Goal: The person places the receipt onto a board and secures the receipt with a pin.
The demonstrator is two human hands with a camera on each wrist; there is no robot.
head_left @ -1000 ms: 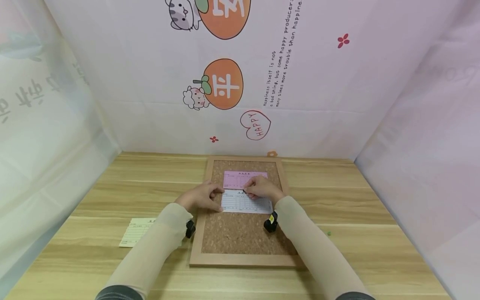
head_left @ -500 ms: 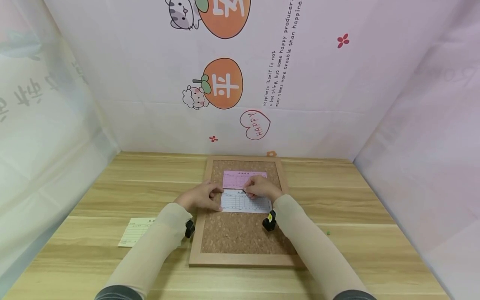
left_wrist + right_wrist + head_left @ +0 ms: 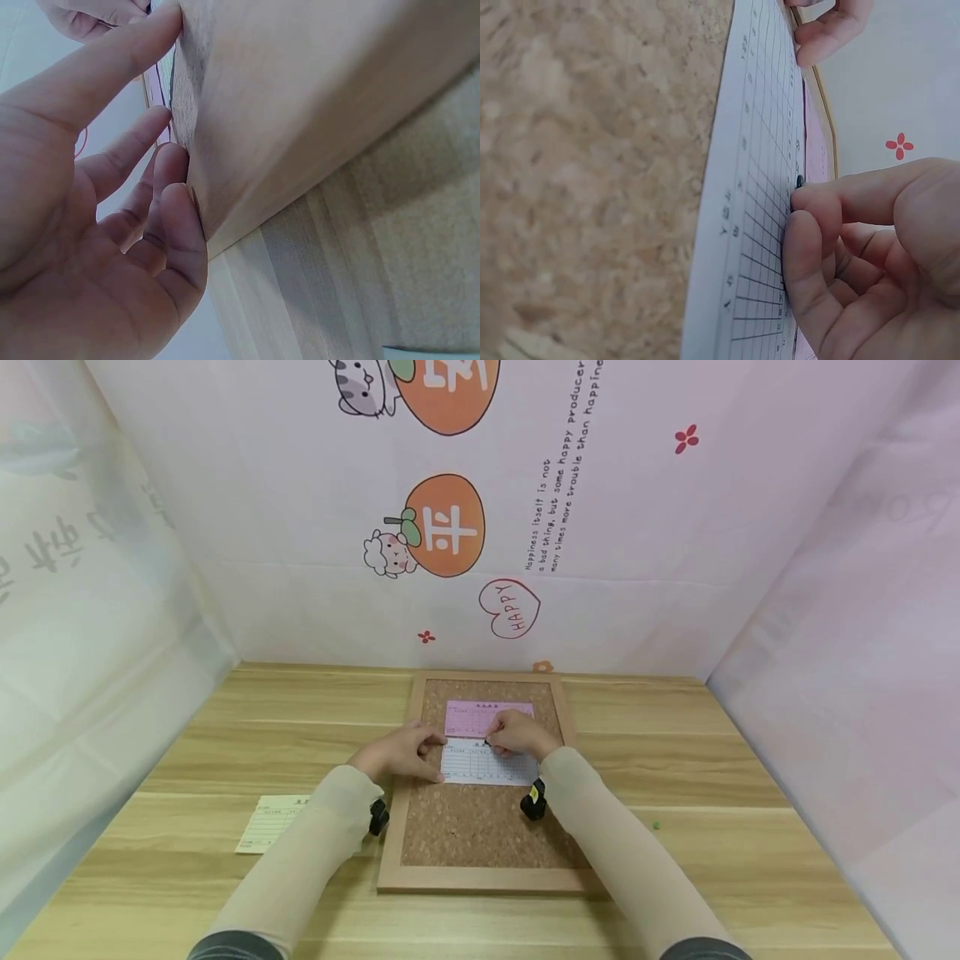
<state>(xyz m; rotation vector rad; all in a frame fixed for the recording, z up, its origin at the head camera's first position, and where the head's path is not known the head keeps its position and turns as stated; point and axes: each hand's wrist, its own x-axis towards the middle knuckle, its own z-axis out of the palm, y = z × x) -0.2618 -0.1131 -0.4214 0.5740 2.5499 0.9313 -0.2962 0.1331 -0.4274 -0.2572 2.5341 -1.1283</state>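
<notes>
A white printed form (image 3: 480, 766) lies on the framed corkboard (image 3: 487, 827), just below a pink form (image 3: 465, 718). With thumb and fingertips spread, my left hand (image 3: 401, 753) touches the white form's left edge; in the left wrist view its other fingers rest along the board's wooden frame (image 3: 262, 150). My right hand (image 3: 521, 735) pinches a small black pushpin (image 3: 800, 181) between thumb and index finger at the white form's top edge. Most of the pin is hidden by the fingertips. The right hand covers part of both forms.
A pale yellow form (image 3: 270, 822) lies on the wooden table (image 3: 187, 877) left of the board, partly under the left sleeve. A tiny green object (image 3: 656, 825) sits right of the board. Printed cloth walls (image 3: 615, 627) enclose the back and sides.
My right wrist has shifted slightly left while the fingertips stay at the same spot on the white form. My left hand and the forms hold their places.
</notes>
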